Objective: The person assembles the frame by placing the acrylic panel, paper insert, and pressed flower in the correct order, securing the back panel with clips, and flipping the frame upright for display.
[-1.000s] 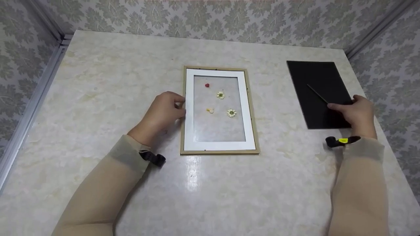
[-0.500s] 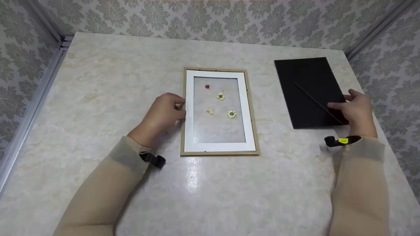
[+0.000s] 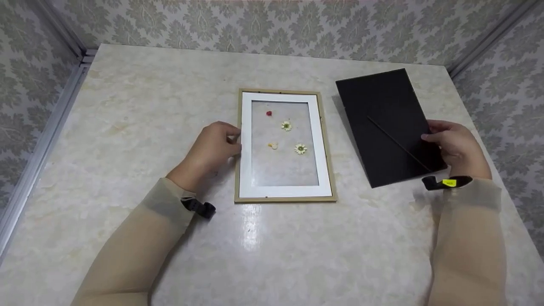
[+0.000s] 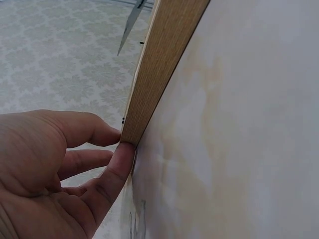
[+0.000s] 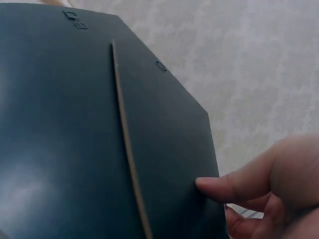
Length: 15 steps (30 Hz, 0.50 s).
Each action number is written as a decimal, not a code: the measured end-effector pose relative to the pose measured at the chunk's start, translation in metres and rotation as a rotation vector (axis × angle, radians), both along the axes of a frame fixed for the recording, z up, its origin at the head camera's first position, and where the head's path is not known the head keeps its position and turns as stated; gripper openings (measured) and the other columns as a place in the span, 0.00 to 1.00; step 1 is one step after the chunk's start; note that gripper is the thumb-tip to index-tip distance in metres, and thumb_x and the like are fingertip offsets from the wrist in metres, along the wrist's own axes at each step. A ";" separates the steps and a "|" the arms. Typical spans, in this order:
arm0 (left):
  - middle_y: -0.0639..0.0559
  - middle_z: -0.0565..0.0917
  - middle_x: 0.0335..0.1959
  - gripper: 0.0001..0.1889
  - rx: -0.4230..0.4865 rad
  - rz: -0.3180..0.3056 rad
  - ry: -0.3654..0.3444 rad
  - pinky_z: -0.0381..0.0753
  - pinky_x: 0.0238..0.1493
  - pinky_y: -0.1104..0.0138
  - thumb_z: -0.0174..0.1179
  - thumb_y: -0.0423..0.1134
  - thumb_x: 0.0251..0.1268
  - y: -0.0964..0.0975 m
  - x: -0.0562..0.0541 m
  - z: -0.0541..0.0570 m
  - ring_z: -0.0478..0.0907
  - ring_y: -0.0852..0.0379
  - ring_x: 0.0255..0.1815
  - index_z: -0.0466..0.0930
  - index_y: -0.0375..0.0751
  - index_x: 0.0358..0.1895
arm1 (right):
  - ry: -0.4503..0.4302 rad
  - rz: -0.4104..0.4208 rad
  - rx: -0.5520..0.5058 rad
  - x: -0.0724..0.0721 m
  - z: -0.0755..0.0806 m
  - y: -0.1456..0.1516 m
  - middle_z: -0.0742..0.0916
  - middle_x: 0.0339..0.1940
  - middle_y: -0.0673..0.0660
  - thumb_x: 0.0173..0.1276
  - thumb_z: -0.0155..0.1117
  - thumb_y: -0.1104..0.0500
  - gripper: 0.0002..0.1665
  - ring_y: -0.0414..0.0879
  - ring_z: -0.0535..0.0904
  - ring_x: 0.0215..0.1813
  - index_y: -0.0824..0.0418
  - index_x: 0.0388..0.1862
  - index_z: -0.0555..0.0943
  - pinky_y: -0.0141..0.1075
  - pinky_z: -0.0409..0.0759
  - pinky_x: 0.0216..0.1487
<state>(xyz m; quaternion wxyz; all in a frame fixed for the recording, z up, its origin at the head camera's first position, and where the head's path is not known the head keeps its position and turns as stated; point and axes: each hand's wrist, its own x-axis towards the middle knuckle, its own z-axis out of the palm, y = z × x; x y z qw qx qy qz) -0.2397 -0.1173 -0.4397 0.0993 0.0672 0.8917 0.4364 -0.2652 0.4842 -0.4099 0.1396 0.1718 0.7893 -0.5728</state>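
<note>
A wooden picture frame [image 3: 285, 199] with a white mat [image 3: 321, 144] lies on the table. Inside the mat's opening, two white daisies [image 3: 300, 148], a small red flower [image 3: 269, 113] and a pale yellow petal piece [image 3: 273, 146] show on a clear pane. Thumb and forefinger of my left hand [image 3: 212, 142] hold the frame's left edge; in the left wrist view the thumb presses its wooden side. My right hand [image 3: 457, 142] pinches a black backing board [image 3: 361, 140] at its right edge, thumb on the upper face. A thin brown strip [image 5: 127, 139] runs slantwise along that face.
The marbled tabletop [image 3: 276, 259] extends around the frame on all sides. Patterned wallpaper [image 3: 272, 27] borders it at the back. Small raised hangers [image 5: 161, 65] stand near the board's edges.
My right hand has lifted the black board, tilted it and swung it leftward toward the frame. The left hand and the frame have stayed in place.
</note>
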 end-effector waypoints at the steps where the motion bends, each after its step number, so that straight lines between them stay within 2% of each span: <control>1: 0.34 0.84 0.73 0.24 0.002 0.001 0.000 0.85 0.66 0.53 0.59 0.28 0.70 0.000 0.000 0.000 0.84 0.44 0.62 0.89 0.31 0.67 | 0.005 0.001 -0.039 0.000 0.001 -0.001 0.87 0.46 0.33 0.84 0.69 0.62 0.48 0.31 0.86 0.48 0.59 0.95 0.59 0.23 0.85 0.49; 3: 0.35 0.84 0.72 0.24 0.010 0.000 -0.001 0.85 0.66 0.53 0.59 0.27 0.70 0.000 0.000 0.000 0.84 0.45 0.62 0.89 0.31 0.67 | 0.018 -0.008 -0.138 0.000 0.002 -0.003 0.88 0.48 0.38 0.83 0.69 0.66 0.40 0.33 0.86 0.50 0.56 0.90 0.67 0.24 0.85 0.52; 7: 0.36 0.86 0.69 0.23 0.018 0.001 0.005 0.82 0.64 0.56 0.60 0.27 0.69 0.000 0.000 0.000 0.81 0.47 0.59 0.91 0.32 0.65 | 0.045 -0.036 -0.279 0.001 0.003 -0.006 0.88 0.49 0.42 0.83 0.68 0.69 0.24 0.37 0.86 0.51 0.46 0.68 0.84 0.25 0.85 0.52; 10: 0.37 0.86 0.64 0.21 0.006 -0.002 0.008 0.81 0.58 0.57 0.60 0.27 0.69 0.000 0.000 0.000 0.80 0.48 0.55 0.92 0.32 0.62 | 0.056 -0.065 -0.430 0.002 0.005 -0.006 0.91 0.50 0.45 0.83 0.65 0.72 0.21 0.40 0.87 0.50 0.47 0.60 0.90 0.27 0.86 0.52; 15: 0.37 0.86 0.63 0.19 -0.011 -0.005 0.015 0.82 0.58 0.57 0.60 0.27 0.70 0.000 -0.001 0.000 0.79 0.47 0.56 0.93 0.31 0.59 | 0.057 -0.073 -0.719 0.003 0.008 -0.005 0.95 0.51 0.54 0.85 0.54 0.77 0.24 0.47 0.91 0.51 0.58 0.61 0.92 0.33 0.88 0.52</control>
